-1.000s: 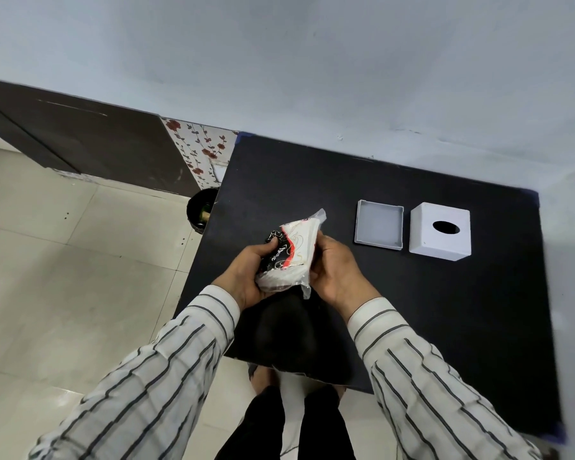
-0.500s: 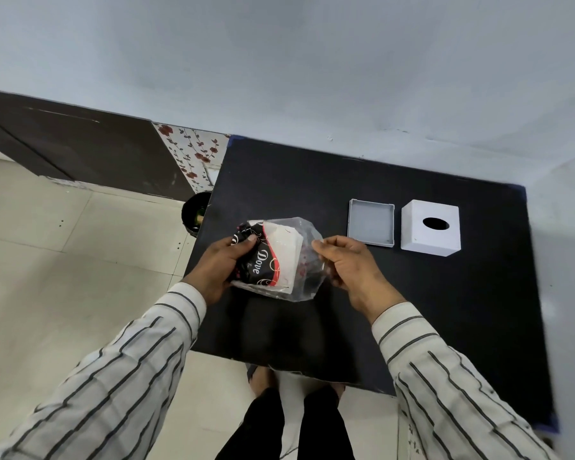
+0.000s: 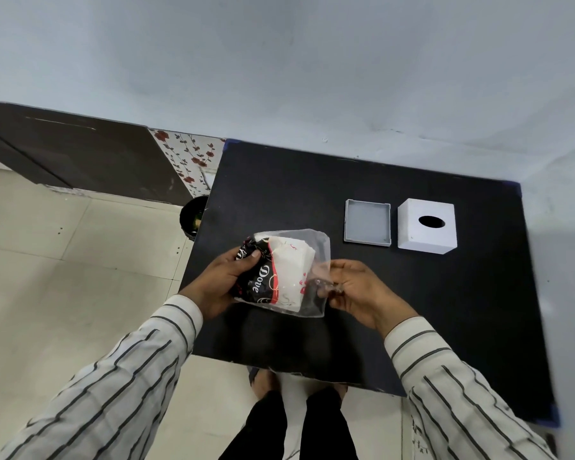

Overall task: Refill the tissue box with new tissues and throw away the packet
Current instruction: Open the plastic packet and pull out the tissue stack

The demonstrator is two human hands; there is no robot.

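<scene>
A tissue packet [image 3: 281,272], clear plastic with a black, red and white print and white tissues inside, is held above the black table [image 3: 445,310]. My left hand [image 3: 224,282] grips its printed left end. My right hand [image 3: 357,288] pinches the clear plastic at its right end. The white tissue box [image 3: 427,227] with an oval hole on top stands on the far right of the table. Its grey base tray [image 3: 367,222] lies separate, just left of the box, open side up.
A dark round bin [image 3: 193,219] stands on the tiled floor off the table's left edge. Behind it are a floral panel [image 3: 188,157] and a dark cabinet [image 3: 80,151]. The wall runs along the table's far edge. My legs stand at the near edge.
My hands have drawn apart, turning the packet flat and stretching its clear end to the right. The right hand shifted from cupping the packet to pinching the plastic.
</scene>
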